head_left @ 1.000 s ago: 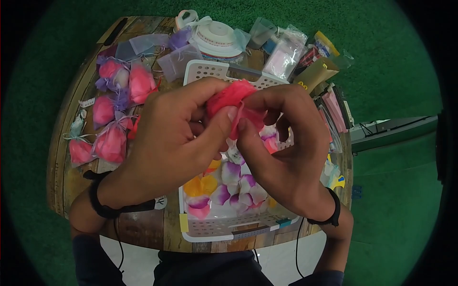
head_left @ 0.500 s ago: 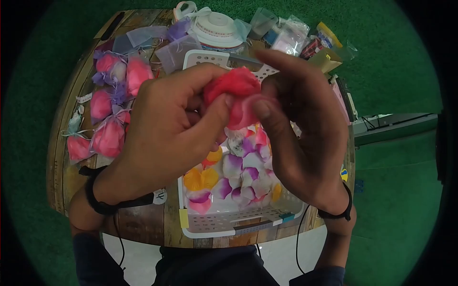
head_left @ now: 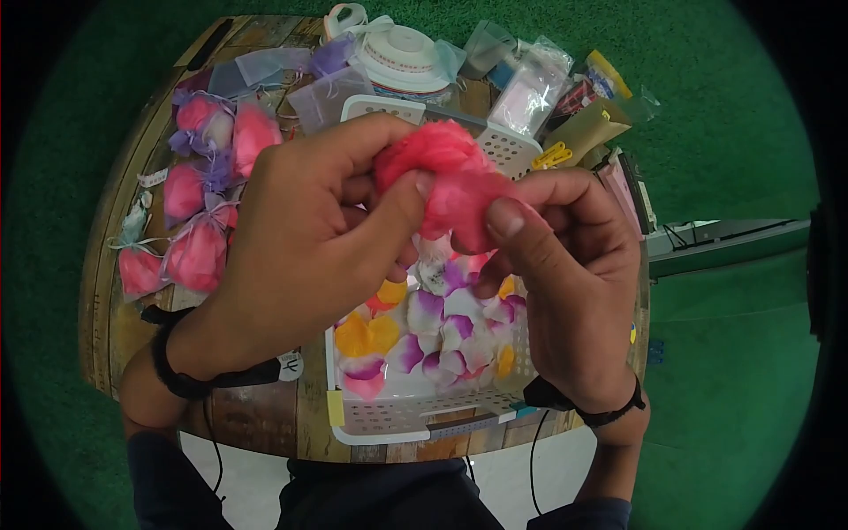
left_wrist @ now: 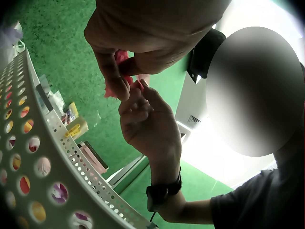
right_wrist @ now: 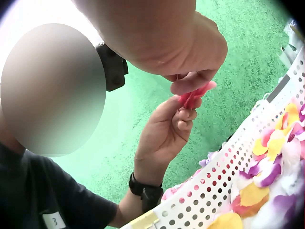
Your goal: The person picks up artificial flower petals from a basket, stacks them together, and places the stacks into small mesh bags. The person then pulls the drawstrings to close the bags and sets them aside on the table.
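Note:
Above the white perforated basket [head_left: 375, 427], my left hand [head_left: 296, 221] grips a bunch of pink fabric petals [head_left: 437, 150] between thumb and fingers. My right hand [head_left: 579, 283] pinches the edge of a pink petal [head_left: 481, 199] at the right side of that bunch, its thumb on top. Both hands meet at the petals in the left wrist view and the right wrist view. Inside the basket lie loose purple-and-white petals [head_left: 427, 312] and yellow petals [head_left: 367, 336], partly hidden by the hands.
Sheer pouches filled with pink petals [head_left: 196, 256] lie on the wooden table left of the basket. Behind stand ribbon rolls [head_left: 397, 55]. Clear plastic packs [head_left: 533, 84], a brown paper bag [head_left: 587, 132] and yellow clips [head_left: 552, 156] are at the back right.
My right hand opened its fingers away from the bunch, then closed again on a petal edge, pulling it rightward. The left hand keeps its grip, slightly higher in view.

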The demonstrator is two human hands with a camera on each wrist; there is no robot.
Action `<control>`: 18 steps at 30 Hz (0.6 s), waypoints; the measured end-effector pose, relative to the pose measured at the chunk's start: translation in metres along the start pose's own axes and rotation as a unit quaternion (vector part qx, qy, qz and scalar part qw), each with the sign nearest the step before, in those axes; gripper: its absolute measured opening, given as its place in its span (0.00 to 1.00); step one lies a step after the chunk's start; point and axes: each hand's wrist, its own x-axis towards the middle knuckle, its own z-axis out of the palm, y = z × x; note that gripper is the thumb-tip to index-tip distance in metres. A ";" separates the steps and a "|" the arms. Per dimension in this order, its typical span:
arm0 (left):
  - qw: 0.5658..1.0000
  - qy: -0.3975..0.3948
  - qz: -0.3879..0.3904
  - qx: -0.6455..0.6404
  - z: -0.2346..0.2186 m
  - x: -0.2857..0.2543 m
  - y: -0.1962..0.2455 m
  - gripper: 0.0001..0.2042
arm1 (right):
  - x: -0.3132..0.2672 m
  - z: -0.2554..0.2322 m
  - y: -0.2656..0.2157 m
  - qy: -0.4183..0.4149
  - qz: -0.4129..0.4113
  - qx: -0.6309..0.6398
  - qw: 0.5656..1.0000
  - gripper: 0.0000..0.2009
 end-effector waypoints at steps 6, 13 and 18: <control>1.000 0.007 -0.001 0.005 0.001 -0.002 0.004 0.12 | 0.006 -0.002 0.004 -0.035 -0.023 -0.104 0.994 0.07; 0.999 -0.026 0.017 -0.014 -0.001 -0.004 0.002 0.13 | 0.012 -0.005 0.015 -0.027 -0.042 -0.089 0.995 0.04; 0.999 -0.026 0.025 -0.004 0.000 -0.004 0.001 0.14 | 0.016 -0.001 0.024 -0.015 -0.094 0.006 0.995 0.03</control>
